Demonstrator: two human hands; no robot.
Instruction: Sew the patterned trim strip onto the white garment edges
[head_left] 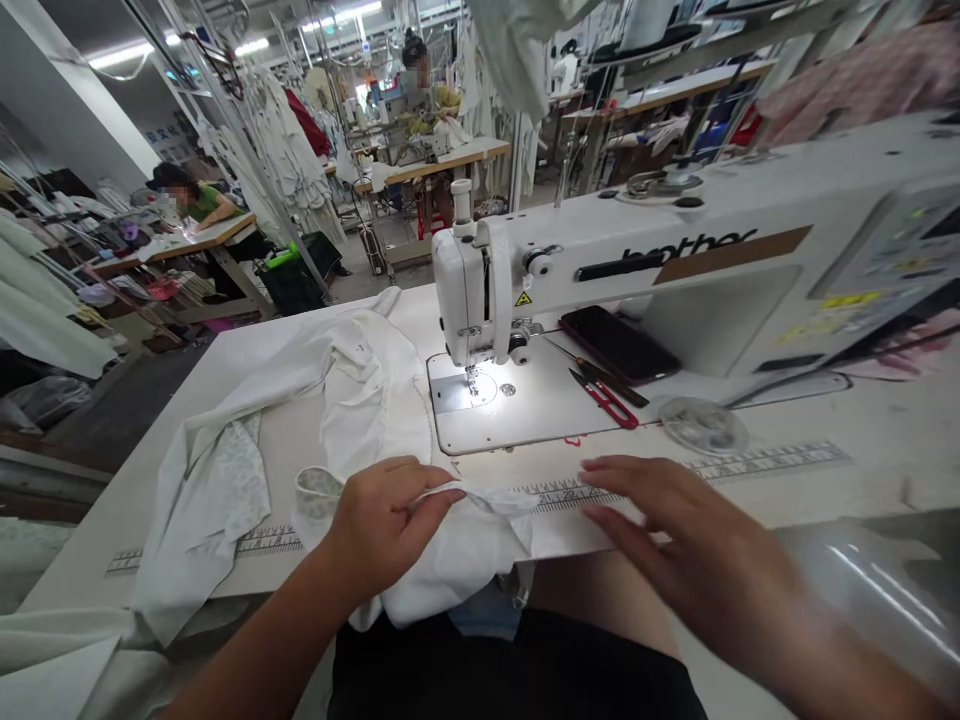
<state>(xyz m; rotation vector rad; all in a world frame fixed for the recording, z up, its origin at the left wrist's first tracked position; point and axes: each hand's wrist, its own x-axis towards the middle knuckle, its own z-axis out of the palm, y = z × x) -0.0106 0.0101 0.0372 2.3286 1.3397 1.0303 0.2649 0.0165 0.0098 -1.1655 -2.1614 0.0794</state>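
A white garment (375, 390) lies across the left of the sewing table and hangs over its front edge. My left hand (390, 520) pinches a folded edge of it between thumb and fingers, in front of the sewing machine's needle plate. To the right, my right hand (682, 540) hovers over the table's front edge, fingers apart, with nothing in it. The white sewing machine (480, 290) stands behind both hands, its lamp lit. No cloth lies beneath its presser foot (472, 382).
Red-handled thread snips (611, 402), a thin pointed tool (581, 360) and a dark phone (621, 342) lie beside the machine. A clear round case (703, 425) sits nearer me. A ruler strip (772, 464) runs along the front. Two people work at tables farther back.
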